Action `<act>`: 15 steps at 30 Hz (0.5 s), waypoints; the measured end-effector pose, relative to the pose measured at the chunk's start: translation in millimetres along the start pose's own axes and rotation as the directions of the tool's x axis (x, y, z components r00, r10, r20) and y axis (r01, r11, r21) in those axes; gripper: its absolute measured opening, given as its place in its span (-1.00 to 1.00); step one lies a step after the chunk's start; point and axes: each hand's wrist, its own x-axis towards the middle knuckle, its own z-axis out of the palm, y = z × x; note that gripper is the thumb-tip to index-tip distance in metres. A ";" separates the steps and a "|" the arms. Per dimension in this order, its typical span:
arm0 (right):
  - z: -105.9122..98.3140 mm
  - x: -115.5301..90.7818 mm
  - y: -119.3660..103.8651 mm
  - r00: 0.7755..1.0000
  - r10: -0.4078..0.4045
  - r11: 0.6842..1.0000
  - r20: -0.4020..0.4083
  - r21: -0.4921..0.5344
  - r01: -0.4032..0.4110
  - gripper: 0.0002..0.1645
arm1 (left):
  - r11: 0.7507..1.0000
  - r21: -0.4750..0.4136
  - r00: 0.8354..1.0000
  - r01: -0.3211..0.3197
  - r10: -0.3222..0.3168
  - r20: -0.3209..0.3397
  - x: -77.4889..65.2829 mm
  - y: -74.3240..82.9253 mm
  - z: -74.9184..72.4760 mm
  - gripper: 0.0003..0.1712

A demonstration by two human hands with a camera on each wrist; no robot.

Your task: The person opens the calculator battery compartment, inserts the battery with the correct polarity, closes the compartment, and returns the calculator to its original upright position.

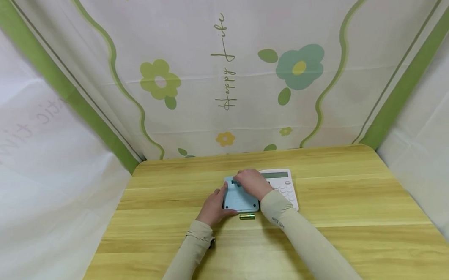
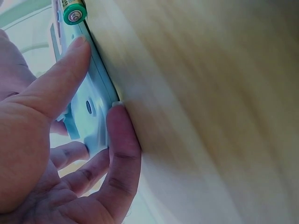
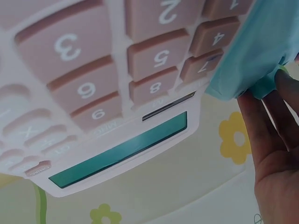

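Observation:
A light-blue calculator (image 1: 240, 199) lies back side up on the table, with dark feet or screws at its near corners. My left hand (image 1: 214, 208) holds it at the left side, thumb along the near edge and fingers round the far part. At its far end my right hand (image 1: 252, 184) pinches a small blue cover (image 3: 265, 85) between thumb and fingers, beside a dark slot. The cover is tilted up from the back in the left wrist view. One green-and-gold battery (image 1: 246, 217) lies close to the calculator's near edge.
Just right of the blue one, a white calculator (image 1: 289, 191) lies face up, partly under my right wrist. The wooden table (image 1: 156, 211) ends at a printed fabric curtain (image 1: 192, 116), and white fabric hangs on both sides.

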 end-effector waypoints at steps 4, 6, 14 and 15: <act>-0.1 0.2 1.3 1.000 -0.002 1.000 -0.011 0.023 0.002 -0.68 | 1.000 -0.002 1.000 0.002 -0.002 0.002 0.2 -0.1 -0.4 0.23; -0.2 0.6 2.6 1.000 -0.003 0.999 -0.014 0.037 0.003 -0.69 | 1.000 -0.006 1.000 0.008 -0.008 0.007 0.0 0.4 -0.6 0.23; -6.3 -1.6 9.6 0.999 0.017 0.991 -0.037 0.137 -0.012 -0.70 | 1.000 -0.003 1.000 0.025 -0.024 0.016 1.7 1.7 -0.7 0.24; -7.6 -2.6 11.0 0.999 0.032 0.988 -0.039 0.152 -0.026 -0.69 | 1.000 -0.002 1.000 0.025 -0.025 0.015 1.8 1.7 -0.7 0.24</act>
